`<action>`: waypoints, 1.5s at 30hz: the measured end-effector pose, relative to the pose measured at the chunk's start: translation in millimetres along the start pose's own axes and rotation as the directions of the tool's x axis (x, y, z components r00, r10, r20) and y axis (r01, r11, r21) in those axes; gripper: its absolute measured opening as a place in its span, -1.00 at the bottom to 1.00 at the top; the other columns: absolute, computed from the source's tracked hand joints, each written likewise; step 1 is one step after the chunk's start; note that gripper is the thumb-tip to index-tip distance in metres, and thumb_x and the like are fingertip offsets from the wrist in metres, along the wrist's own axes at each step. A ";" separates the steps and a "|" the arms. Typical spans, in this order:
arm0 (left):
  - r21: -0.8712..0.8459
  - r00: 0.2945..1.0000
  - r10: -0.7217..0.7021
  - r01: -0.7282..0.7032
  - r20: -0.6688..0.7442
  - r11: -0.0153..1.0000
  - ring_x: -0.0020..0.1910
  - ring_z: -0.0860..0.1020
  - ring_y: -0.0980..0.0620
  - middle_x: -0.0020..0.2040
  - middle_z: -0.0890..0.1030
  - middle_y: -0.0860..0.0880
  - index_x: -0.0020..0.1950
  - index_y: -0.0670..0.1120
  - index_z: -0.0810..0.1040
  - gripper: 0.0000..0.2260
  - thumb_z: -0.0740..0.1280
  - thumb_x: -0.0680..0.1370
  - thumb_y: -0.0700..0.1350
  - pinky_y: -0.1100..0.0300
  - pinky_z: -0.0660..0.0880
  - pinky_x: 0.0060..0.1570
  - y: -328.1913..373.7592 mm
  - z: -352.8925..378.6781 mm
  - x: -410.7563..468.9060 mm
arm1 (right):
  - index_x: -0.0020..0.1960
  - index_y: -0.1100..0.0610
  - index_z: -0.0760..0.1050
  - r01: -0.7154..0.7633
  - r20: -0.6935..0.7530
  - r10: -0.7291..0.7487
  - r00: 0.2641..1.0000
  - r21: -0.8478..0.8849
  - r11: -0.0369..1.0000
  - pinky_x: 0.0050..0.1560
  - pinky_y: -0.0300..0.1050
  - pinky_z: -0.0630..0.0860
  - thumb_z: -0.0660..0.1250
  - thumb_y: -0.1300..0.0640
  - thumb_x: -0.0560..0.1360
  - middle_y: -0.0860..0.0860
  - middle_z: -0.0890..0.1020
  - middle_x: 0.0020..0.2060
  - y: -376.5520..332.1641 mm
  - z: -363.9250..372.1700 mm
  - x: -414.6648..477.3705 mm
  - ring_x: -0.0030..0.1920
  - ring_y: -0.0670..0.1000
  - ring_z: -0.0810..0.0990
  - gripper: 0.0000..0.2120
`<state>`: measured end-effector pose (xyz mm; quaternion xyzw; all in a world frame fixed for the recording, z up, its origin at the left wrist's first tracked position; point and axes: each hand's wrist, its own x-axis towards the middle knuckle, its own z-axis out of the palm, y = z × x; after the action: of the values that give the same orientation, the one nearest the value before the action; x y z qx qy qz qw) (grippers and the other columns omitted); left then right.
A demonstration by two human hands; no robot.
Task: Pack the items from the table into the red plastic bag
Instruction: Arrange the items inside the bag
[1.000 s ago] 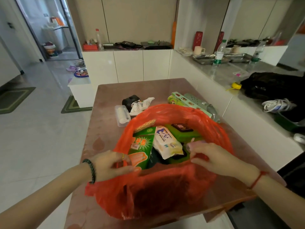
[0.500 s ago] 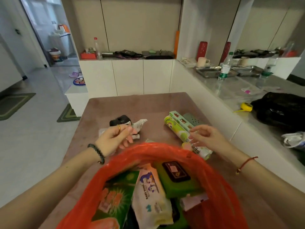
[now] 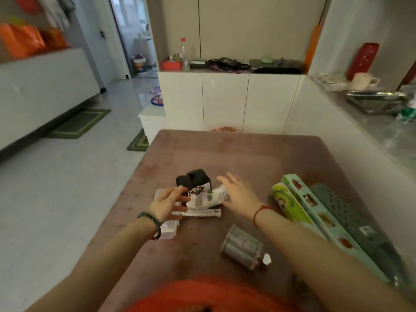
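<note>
White crinkled plastic packet [image 3: 208, 197] is being approached — left hand [image 3: 167, 202] and right hand [image 3: 238, 192] both spread wide, holding nothing; advise gripping its middle.

The room is dim and evenly lit, with soft daylight coming through the doorway [image 3: 137, 30] at the far left and a pale sheen on the floor tiles [image 3: 139, 91] below it. Shadows are faint. The whole frame is soft with motion blur, worst at the edges, where the sofa [image 3: 40, 91] and steel tray [image 3: 378, 100] smear. Wide-angle distortion bends the cabinet lines [image 3: 225, 100] outward.
</note>
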<state>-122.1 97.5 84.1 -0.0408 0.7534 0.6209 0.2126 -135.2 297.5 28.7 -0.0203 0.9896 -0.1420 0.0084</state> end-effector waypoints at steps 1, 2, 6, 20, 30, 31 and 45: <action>-0.021 0.999 -0.036 0.036 -0.006 0.999 -0.20 0.50 0.02 -0.15 0.53 0.01 0.09 -0.09 0.43 -0.78 0.10 0.59 0.01 0.16 0.47 -0.15 -1.2 -0.2 3.7 | 0.44 0.05 0.19 0.035 0.010 -0.034 0.999 -0.101 0.994 0.46 0.11 0.05 0.26 0.20 0.50 0.10 0.21 0.47 -3.7 7.5 12.5 0.49 0.11 0.09 -0.46; -0.048 0.997 -0.078 0.077 -0.004 0.996 -0.17 0.52 0.01 -0.13 0.54 0.00 0.11 -0.08 0.42 -0.76 0.10 0.59 0.03 0.14 0.48 -0.12 -2.5 -0.2 6.6 | 0.39 0.08 0.27 0.062 0.020 -0.059 0.998 -0.173 0.983 0.45 0.13 0.04 0.22 0.21 0.51 0.10 0.29 0.43 -5.9 15.3 22.7 0.48 0.10 0.15 -0.54; -0.214 0.969 -0.239 0.247 0.063 0.945 0.02 0.50 -0.14 0.05 0.52 -0.11 0.21 -0.08 0.38 -0.69 0.09 0.58 0.07 0.03 0.45 -0.02 -9.0 0.8 11.3 | 0.08 0.13 0.51 0.093 0.016 -0.092 0.996 -0.227 0.969 0.26 -0.02 0.30 0.18 0.22 0.52 0.11 0.61 0.06 -9.0 26.4 37.6 0.15 0.12 0.52 -0.81; -0.147 0.885 -0.110 0.196 0.453 0.970 -0.12 0.56 0.09 -0.09 0.60 -0.01 -0.01 -0.04 0.59 -0.74 0.34 0.41 0.08 0.23 0.46 -0.06 7.7 0.9 -5.7 | -0.14 0.08 0.67 0.675 -0.577 -0.696 0.427 -0.309 0.670 0.33 0.23 0.19 0.30 0.25 0.43 -0.05 0.72 -0.14 -42.7 -93.6 -52.8 0.11 0.00 0.49 -0.82; -0.397 0.930 0.230 -0.103 0.288 0.912 -0.37 0.64 0.15 -0.15 0.64 -0.03 0.12 -0.04 0.50 -0.60 0.44 0.32 -0.01 0.30 0.56 -0.41 36.3 -5.0 -117.9 | 0.45 -0.11 0.12 -0.201 0.168 0.178 0.970 0.961 0.190 0.21 0.10 0.49 0.41 -0.19 0.15 0.00 0.44 0.35 -141.8 -138.8 -178.8 0.29 0.01 0.47 -0.07; -0.349 0.929 0.253 -0.151 0.270 0.925 -0.34 0.64 0.16 -0.14 0.62 0.01 0.09 -0.01 0.46 -0.70 0.37 0.38 -0.06 0.30 0.57 -0.39 32.7 -6.2 -132.5 | 0.39 -0.04 0.26 -0.219 0.206 0.149 0.967 0.973 0.078 0.12 0.08 0.56 0.43 -0.10 0.21 0.04 0.56 0.23 -149.8 -132.9 -187.0 0.17 0.05 0.59 -0.21; 0.679 0.742 0.424 -0.659 0.519 0.323 0.33 0.36 -0.03 0.41 0.31 -0.07 0.48 0.02 0.06 -0.27 0.28 0.41 0.20 0.14 0.30 0.33 -34.4 -51.8 -201.0 | 0.02 -0.04 0.48 -0.012 -0.271 0.258 0.927 0.669 0.743 -0.02 -0.35 0.54 0.42 0.37 0.36 -0.08 0.63 -0.03 -154.7 -111.4 -320.2 -0.09 -0.28 0.61 -0.61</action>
<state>57.2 -0.3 134.2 0.3988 0.8875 0.2186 0.0745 188.0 194.1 182.6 0.0821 0.8606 -0.4801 -0.1489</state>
